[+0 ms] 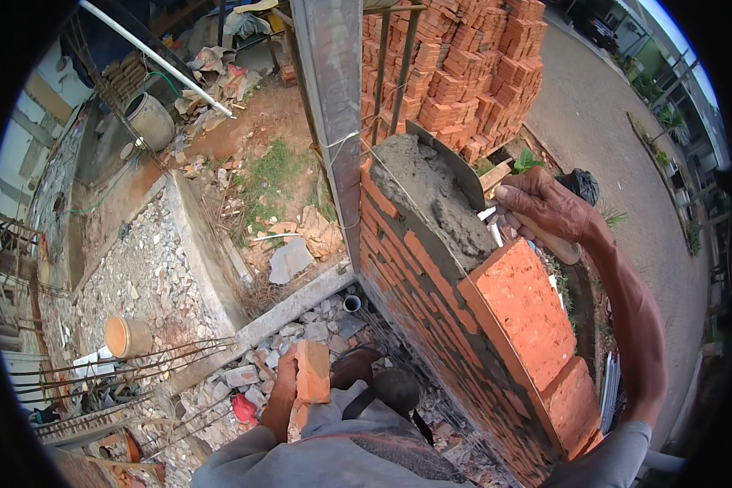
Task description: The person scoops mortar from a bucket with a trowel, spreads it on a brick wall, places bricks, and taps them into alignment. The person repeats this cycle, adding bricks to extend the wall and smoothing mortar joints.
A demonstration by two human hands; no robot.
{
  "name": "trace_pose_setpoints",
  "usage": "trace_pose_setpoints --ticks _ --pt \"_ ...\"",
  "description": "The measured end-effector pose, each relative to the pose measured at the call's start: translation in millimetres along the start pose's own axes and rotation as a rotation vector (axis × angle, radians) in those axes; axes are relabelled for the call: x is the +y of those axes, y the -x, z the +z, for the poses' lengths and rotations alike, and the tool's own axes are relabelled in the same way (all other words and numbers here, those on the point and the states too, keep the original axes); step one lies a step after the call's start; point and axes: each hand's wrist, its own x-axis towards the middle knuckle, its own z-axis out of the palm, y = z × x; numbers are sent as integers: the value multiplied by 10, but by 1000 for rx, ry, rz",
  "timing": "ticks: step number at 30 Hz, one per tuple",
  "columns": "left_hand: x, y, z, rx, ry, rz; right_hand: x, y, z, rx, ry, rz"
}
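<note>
I can't read any words, numbers, labels or signs here.
</note>
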Motion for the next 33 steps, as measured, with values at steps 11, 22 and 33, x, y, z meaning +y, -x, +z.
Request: trace_pose_setpoints --ticks 11,22,33 --pt "197 -459 329 -131 -89 -64 -577 481 -159 99 353 -4" --pt "604 -221 619 -371 -254 6 -788 820 -330 261 167 59" --pt "1954 1966 3094 -1281 -1071 887 -236 2512 -85 796 259 412"
